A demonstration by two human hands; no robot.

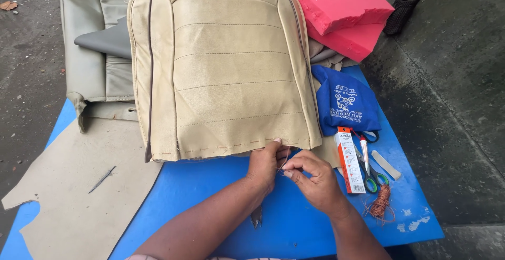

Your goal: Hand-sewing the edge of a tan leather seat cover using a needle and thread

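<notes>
Beige seat cover (221, 70) lies just beyond my knuckles, its stitched bottom hem under my left hand (265, 165), which pinches that edge closed. My right hand (310, 178), touching it, has fingertips nipped together on a thin thread (285, 161). Tugging hard could snap it or pucker the seam; the scissors (371, 170) lie just right.

Beige stitched seat cover (221, 70) flat on blue table, bottom hem toward viewer.
</notes>
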